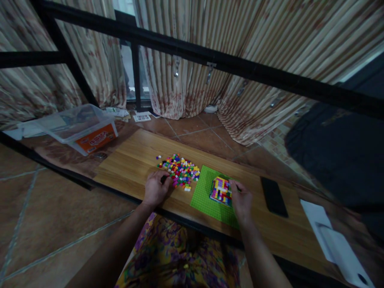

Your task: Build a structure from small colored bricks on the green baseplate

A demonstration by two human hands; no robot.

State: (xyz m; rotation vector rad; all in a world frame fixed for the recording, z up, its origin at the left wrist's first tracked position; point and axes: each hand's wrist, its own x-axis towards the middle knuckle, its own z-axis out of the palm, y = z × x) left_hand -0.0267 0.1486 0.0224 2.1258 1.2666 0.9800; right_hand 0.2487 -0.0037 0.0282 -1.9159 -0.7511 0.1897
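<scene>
A heap of small, many-coloured toy bricks (181,170) lies on the wooden table (126,168). At the near left edge of this heap is my left hand (156,187), its fingers curled; whatever they may hold is too small to make out. Right of the heap lies a green studded baseplate (201,196). On it stands a low block built of colourful bricks (220,190). My right hand (241,198) is at the block's right side, thumb and finger pinched together by its upper right corner. Its fingertips hide anything between them.
A black phone (274,197) lies right of the baseplate. White objects (333,240) are at the table's right end. A clear plastic box with an orange label (96,139) stands at the left. A dark metal bar (192,56) crosses beyond the table, before patterned curtains (186,88).
</scene>
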